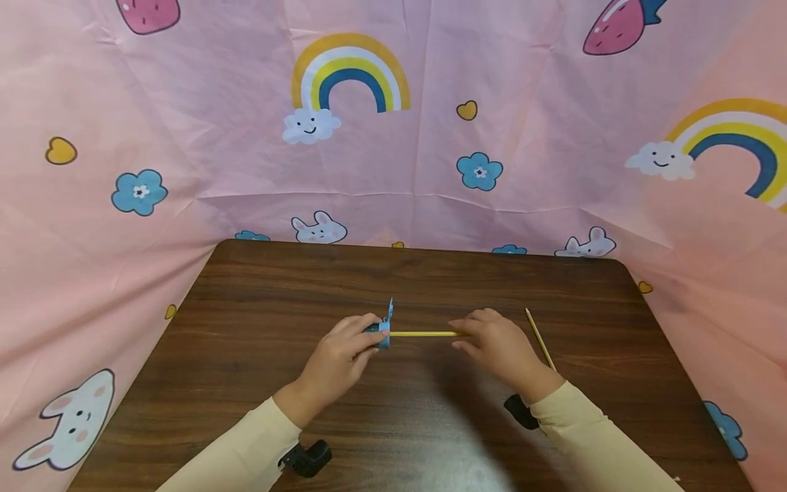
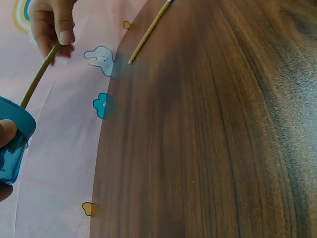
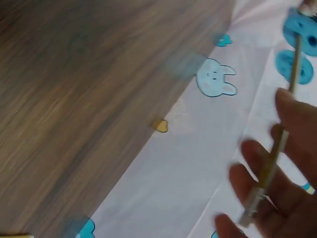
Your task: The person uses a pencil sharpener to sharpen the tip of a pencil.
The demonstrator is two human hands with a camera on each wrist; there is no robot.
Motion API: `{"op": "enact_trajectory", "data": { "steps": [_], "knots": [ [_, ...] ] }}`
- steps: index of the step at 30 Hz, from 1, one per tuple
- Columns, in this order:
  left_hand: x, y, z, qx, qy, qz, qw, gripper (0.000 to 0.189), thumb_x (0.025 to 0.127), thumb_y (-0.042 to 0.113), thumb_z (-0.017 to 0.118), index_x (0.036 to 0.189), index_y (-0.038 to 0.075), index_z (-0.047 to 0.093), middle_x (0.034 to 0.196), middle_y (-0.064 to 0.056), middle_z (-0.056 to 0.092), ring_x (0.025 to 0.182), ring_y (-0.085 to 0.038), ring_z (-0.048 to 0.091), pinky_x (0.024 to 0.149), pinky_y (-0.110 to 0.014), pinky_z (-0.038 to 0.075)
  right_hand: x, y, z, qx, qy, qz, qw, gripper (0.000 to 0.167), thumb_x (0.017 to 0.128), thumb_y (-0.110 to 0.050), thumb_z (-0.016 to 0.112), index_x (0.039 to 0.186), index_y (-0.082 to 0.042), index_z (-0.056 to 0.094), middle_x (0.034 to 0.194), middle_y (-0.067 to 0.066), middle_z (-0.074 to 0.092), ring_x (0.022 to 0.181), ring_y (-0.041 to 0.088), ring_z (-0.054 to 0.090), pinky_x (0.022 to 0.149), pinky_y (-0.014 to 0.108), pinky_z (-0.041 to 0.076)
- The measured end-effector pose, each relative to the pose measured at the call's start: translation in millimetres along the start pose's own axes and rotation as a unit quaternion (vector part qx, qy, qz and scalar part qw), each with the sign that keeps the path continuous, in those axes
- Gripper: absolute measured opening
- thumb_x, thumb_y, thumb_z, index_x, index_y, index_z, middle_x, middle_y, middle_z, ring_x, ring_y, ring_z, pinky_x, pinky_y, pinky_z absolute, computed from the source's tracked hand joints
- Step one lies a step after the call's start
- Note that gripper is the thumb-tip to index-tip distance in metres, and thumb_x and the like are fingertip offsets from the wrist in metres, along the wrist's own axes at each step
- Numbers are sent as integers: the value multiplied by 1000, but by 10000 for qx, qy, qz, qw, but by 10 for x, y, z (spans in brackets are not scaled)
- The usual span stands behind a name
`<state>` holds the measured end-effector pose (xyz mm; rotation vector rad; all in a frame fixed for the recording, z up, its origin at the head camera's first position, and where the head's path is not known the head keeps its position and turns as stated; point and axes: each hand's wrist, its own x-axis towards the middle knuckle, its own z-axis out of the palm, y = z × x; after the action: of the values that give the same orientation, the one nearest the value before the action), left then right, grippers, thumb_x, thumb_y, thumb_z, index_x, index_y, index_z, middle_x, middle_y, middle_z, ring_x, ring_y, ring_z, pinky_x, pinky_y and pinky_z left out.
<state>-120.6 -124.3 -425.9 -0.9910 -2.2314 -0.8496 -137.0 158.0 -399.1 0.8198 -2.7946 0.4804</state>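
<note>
My left hand (image 1: 335,350) grips a small blue pencil sharpener (image 1: 384,337) above the table, with its flip lid (image 1: 390,310) standing up. A yellow pencil (image 1: 424,334) runs level from the sharpener's mouth to my right hand (image 1: 503,347), which holds its other end. In the right wrist view the pencil (image 3: 270,168) lies along the thumb and fingers, its metal-looking end by the palm; hand and pencil are blurred. The left wrist view shows a thumb on the translucent blue sharpener body (image 2: 11,153), and the pencil tip is hidden inside.
A second yellow pencil (image 1: 540,338) lies on the dark wooden table (image 1: 277,287), partly behind the right wrist. Black wrist cameras (image 1: 310,458) hang under both forearms. A pink patterned cloth (image 1: 246,137) rises behind the table's back and side edges.
</note>
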Motion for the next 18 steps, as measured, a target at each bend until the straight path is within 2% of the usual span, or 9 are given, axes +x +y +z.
{"op": "enact_trajectory", "data": {
  "steps": [3,6,9,11,13,16,18],
  "knots": [
    [16,6,-16,-12,-25,-213,9998,36,72,-7,80,106,2,74,110,-9,66,105,-27,61,81,-37,57,-20,41,67,-362,806,-519,9947,46,74,-22,84,118,-14,71,106,6,65,97,24,61,80,41,54],
    [27,12,-34,-34,-61,-459,9989,38,72,-7,80,109,2,73,112,-9,66,106,-27,61,81,-37,57,-33,92,131,-629,1453,-915,9831,56,71,-22,86,123,-14,67,115,11,62,104,31,60,87,49,51],
    [41,26,-49,-107,-114,-712,9973,40,73,-7,79,111,2,73,114,-8,65,107,-26,60,76,-33,58,-61,126,182,-948,1849,-1111,9718,61,71,-23,86,127,-15,64,119,14,60,106,34,59,88,51,50],
    [47,35,-55,-185,-144,-877,9959,40,74,-7,78,112,2,72,116,-9,65,106,-26,60,71,-28,57,-80,142,208,-1084,2035,-1203,9656,58,73,-20,85,127,-13,64,118,15,60,105,34,59,88,51,50],
    [55,49,-61,-308,-177,-1085,9935,40,75,-7,78,113,2,72,117,-8,65,106,-24,60,67,-24,56,-90,153,227,-1162,2218,-1275,9597,44,82,-18,77,124,-12,65,114,15,62,101,33,60,86,49,51],
    [72,89,-79,-508,-225,-1393,9887,40,75,-7,77,113,3,72,118,-8,65,104,-23,60,66,-22,55,-80,163,251,-1143,2623,-1452,9471,21,98,-15,57,115,-10,69,101,13,63,90,32,61,80,47,52],
    [89,123,-92,-676,-299,-1581,9847,39,76,-7,77,113,3,72,117,-7,65,103,-22,60,67,-22,56,-67,165,262,-1073,2948,-1573,9364,28,104,-16,45,106,-9,72,91,10,62,80,29,60,72,45,53]
  ]
}}
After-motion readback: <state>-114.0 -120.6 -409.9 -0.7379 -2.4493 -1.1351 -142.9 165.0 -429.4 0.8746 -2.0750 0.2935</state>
